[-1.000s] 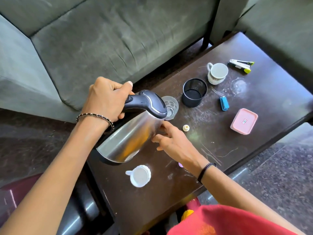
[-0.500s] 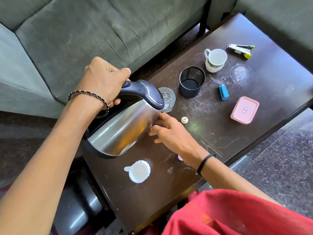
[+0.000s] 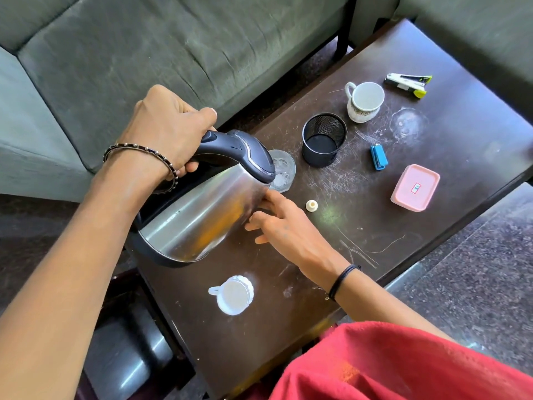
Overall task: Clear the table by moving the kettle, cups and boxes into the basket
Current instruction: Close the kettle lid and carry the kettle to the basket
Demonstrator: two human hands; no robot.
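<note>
A steel kettle with a black lid and handle hangs tilted above the dark table. My left hand grips its handle. My right hand rests its fingertips against the kettle's side, fingers spread. A clear glass stands just behind the kettle's top. A small white cup sits near the table's front edge, and a white patterned cup stands at the back. A pink box lies at the right edge. No basket is visible.
A black mesh pen holder, a blue lighter-like item, a stapler and a small white cap lie on the table. A grey sofa stands behind. A dark rounded object sits on the floor at left.
The kettle stays tilted in my left hand and has shifted slightly left over the table's edge. My right hand keeps touching its side. The camera view has moved.
</note>
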